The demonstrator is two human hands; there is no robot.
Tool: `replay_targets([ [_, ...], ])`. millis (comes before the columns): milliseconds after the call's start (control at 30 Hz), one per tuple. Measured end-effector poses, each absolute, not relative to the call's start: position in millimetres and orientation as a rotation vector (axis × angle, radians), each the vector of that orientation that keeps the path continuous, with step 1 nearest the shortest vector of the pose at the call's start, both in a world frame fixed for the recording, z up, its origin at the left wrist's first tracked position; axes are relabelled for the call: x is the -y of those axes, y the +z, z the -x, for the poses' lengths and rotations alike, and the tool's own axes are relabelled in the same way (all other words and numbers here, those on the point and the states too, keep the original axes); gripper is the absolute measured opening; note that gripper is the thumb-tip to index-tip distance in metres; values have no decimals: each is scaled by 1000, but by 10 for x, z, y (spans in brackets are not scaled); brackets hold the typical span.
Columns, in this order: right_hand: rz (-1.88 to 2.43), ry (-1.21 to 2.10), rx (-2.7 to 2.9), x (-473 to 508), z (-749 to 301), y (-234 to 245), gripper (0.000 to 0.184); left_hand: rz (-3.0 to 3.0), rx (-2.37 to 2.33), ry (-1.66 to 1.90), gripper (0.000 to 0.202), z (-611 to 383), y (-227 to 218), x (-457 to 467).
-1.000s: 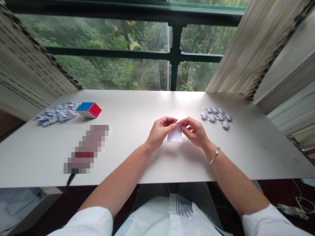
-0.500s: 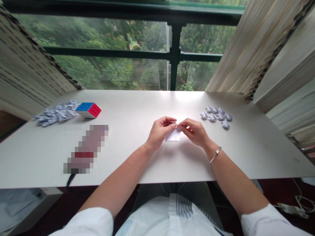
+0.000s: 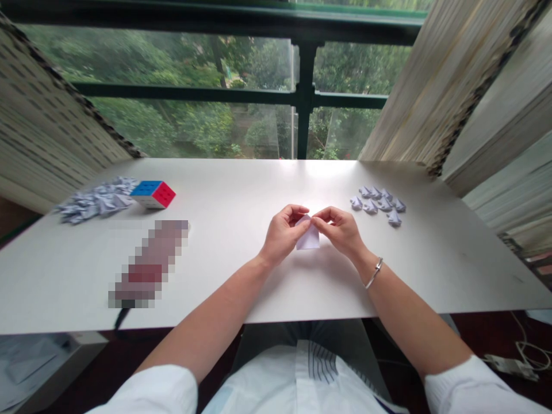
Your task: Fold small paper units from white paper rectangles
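At a white desk (image 3: 219, 247) by the window (image 3: 194, 123), a person holds a small white paper (image 3: 307, 238) at ctr., L hand (image 3: 280, 233) gripping its upper left side, R hand (image 3: 340, 230) pinching near the top corner w/ thumb and fingertips. From where I stand it looks like mid-fold, w/ a grp. of folded paper pieces (image 3: 385, 203) off to the R. Next move, I'd judge, calls for a steady L grip & a neat R-hand press.
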State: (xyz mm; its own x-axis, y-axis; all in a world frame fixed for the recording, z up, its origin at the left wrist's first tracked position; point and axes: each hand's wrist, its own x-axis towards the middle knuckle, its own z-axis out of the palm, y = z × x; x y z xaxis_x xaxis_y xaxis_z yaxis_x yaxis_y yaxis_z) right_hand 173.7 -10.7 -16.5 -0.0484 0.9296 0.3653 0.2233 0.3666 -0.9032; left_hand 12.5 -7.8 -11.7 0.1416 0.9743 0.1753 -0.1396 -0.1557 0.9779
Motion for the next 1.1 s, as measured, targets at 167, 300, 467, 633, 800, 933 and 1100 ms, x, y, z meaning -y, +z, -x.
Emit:
replay_targets([
  [167,1097,838,1524,112,-1708,-190,24,-1316,-976,1290,27,-141,-114,92],
  [300,1114,854,1518,120,-1694,-196,26,-1314,-1005,1314,27,-163,-125,99],
  [467,1120,793,1552,123,-1692,-199,26,-1338,-1007,1356,27,-178,-142,122],
  [633,1105,680,1576,141,-1694,-195,26,-1389,-1011,1386,28,-168,-150,133],
  [800,1069,605,1572,156,-1708,-168,22,-1307,-924,1341,32,-148,-111,113],
  [933,973,564,1631,183,-1721,-128,17,-1296,-890,1401,30,-137,-68,120],
  [1100,941,552,1643,209,-1731,-107,15,-1351,-873,1404,30,-129,-28,166],
])
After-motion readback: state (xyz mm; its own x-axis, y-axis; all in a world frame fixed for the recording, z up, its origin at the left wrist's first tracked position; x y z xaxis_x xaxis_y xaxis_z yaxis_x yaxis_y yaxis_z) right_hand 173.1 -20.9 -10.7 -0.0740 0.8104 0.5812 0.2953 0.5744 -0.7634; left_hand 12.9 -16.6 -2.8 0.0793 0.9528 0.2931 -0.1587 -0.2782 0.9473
